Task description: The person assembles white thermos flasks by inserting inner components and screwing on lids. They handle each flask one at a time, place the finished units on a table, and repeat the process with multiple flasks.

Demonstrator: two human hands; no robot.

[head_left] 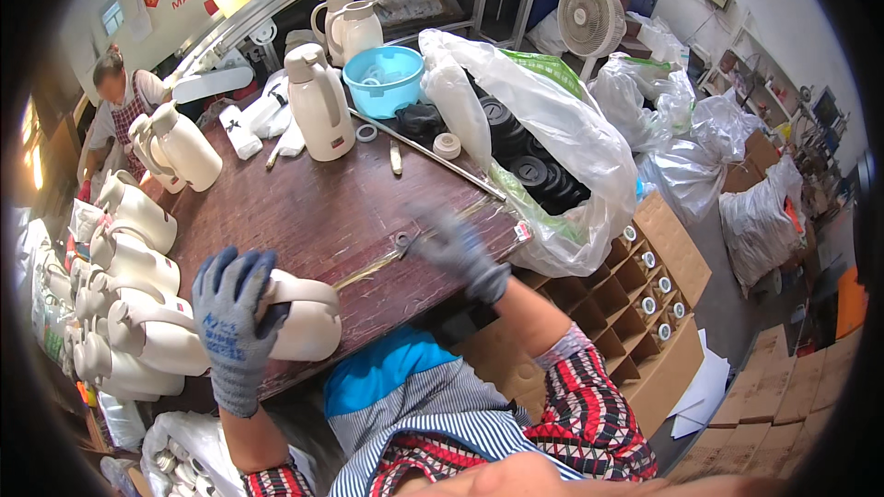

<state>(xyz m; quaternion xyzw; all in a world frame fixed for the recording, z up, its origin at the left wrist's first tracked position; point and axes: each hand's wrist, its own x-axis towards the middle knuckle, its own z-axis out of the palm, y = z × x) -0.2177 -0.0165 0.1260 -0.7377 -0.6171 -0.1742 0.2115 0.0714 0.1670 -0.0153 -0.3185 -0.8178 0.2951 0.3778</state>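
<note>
My left hand (232,327), in a grey and blue work glove, grips the top end of a cream vacuum jug (313,320). The jug lies on its side near the front edge of the dark wooden table (267,221), its base toward the right. My gloved right hand (458,248) is smeared by motion over the table's right part, so its fingers are hard to read. Near it lies a small ring-shaped part (402,240). Several more cream jugs (152,324) lie in a stack left of my left hand.
Farther back are a standing jug (319,106), a blue basin (385,78), a metal rod (442,161) and a plastic bag of black parts (571,129). A divided carton (635,340) stands at the right. Another person (124,110) is at the far left.
</note>
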